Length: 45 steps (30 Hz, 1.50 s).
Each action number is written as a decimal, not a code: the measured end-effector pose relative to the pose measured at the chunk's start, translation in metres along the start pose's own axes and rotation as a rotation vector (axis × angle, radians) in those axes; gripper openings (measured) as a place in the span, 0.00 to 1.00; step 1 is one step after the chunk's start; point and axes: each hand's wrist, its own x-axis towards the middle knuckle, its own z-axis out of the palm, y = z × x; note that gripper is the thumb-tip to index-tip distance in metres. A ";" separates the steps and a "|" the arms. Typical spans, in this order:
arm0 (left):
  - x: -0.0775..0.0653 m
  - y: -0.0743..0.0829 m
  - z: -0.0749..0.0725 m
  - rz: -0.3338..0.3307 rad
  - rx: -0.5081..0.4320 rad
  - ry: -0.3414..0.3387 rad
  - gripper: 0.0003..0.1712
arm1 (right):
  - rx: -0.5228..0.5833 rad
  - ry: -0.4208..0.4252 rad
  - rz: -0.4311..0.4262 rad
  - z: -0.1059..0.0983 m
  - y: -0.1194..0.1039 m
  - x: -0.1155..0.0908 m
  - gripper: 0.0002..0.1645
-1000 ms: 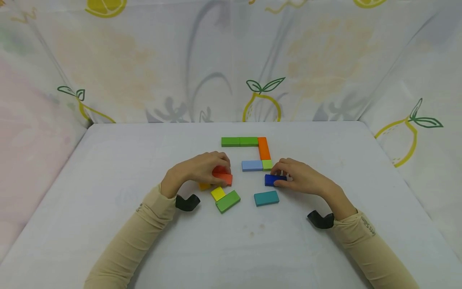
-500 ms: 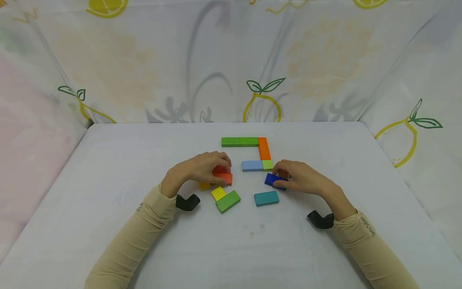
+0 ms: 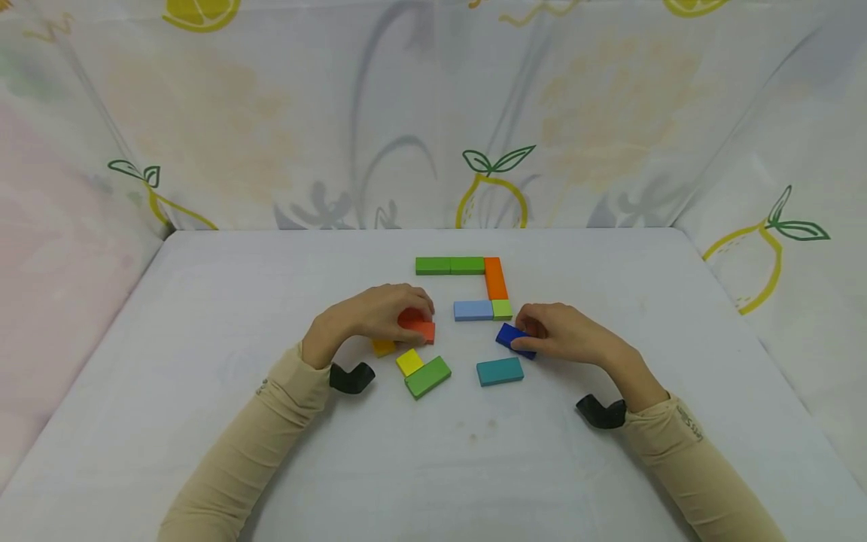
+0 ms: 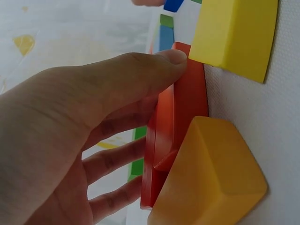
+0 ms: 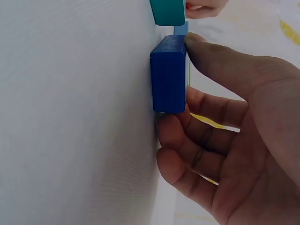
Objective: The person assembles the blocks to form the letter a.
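Observation:
In the head view, my left hand (image 3: 379, 315) arches over an orange-red block (image 3: 427, 331). The left wrist view has the thumb on this block and the other fingers at the far side of a darker red block (image 4: 148, 187) lying against it. An amber block (image 4: 206, 173) and a yellow block (image 4: 234, 33) lie close by. My right hand (image 3: 576, 331) holds a dark blue block (image 3: 506, 334), set at a slant on the table. In the right wrist view, its thumb lies on the block's upper face and the curled fingers are at its end and far side.
Two green blocks (image 3: 450, 266), an orange block (image 3: 496, 278), a lime block (image 3: 501, 309) and a light blue block (image 3: 473, 311) form a joined line behind the hands. Nearer lie a teal block (image 3: 500, 372) and a light green block (image 3: 428, 377) on the white table (image 3: 433, 467).
The dark blue block has turned from level to slanted, its right end nearer, and the right hand has shifted slightly nearer. The left hand stays put; its orange-red block has shifted very slightly.

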 end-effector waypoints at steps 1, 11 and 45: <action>0.000 0.000 0.000 -0.001 0.001 0.000 0.16 | 0.004 -0.005 0.006 0.000 0.000 0.000 0.16; 0.002 -0.002 0.002 0.000 0.018 0.015 0.16 | 0.007 -0.057 0.059 0.002 0.003 0.000 0.18; 0.010 0.003 0.007 0.018 0.212 0.150 0.20 | -0.036 -0.039 0.044 0.006 0.002 0.001 0.18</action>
